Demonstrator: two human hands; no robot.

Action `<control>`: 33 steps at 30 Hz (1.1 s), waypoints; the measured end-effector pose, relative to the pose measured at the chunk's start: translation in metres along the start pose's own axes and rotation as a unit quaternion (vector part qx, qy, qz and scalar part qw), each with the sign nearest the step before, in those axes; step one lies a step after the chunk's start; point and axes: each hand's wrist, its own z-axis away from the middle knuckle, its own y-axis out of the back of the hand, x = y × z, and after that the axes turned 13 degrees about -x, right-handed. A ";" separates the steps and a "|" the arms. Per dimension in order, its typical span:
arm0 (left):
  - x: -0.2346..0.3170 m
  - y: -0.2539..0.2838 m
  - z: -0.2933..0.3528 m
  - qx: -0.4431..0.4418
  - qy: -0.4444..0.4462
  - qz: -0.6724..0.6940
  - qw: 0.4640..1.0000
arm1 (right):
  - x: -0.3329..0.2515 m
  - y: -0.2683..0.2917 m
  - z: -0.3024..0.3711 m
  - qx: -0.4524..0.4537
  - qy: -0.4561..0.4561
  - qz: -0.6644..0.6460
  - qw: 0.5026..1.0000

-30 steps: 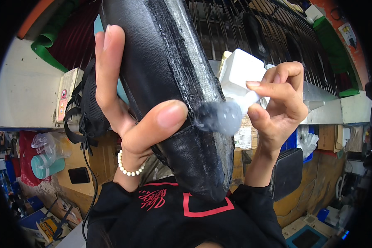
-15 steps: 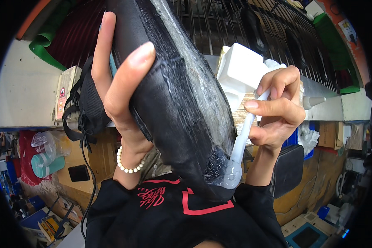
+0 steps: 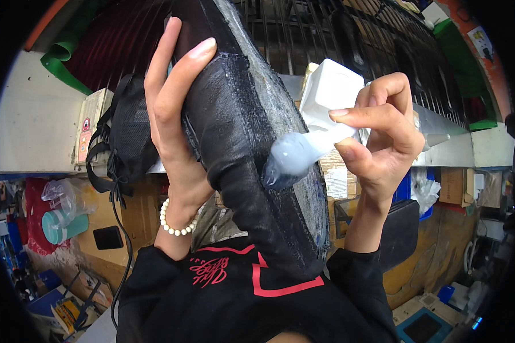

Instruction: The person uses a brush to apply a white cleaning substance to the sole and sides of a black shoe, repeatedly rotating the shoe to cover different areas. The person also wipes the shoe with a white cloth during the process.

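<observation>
A black leather shoe (image 3: 220, 123), its bottom bare and greyish along the right side, is held up tilted in front of my chest. My left hand (image 3: 177, 114) grips its left side, thumb and a finger showing against the leather and the other fingers hidden behind. Between the thumb and fingers of my right hand (image 3: 386, 123) is a white plastic glue brush (image 3: 303, 151). Its dark, wet bristles touch the leather beside the shoe's bottom edge. Wet, shiny patches show along that edge.
Behind my right hand stands a white square bottle (image 3: 331, 86). A metal-bar rack (image 3: 292, 34) with dark shoes on it spans the far side. On the left sit a black mesh bag (image 3: 134, 123) and a box (image 3: 90, 128). Lower left are a phone (image 3: 108, 238) and a teal container (image 3: 63, 227).
The brush has moved up and left from the shoe's lower end to the middle of its edge, its head now pointing left. The right hand has risen slightly; the shoe is turned a little.
</observation>
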 end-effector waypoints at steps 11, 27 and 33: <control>-0.035 0.016 -0.011 -0.002 -0.177 -0.145 0.973 | 0.008 -0.001 -0.004 -0.031 0.106 -0.058 0.992; -0.004 0.011 0.008 -0.071 0.027 0.067 0.995 | 0.002 -0.008 -0.019 -0.022 0.033 0.007 0.999; -0.011 0.012 0.013 -0.081 0.042 0.085 0.992 | 0.003 -0.004 -0.021 -0.042 0.105 -0.051 0.992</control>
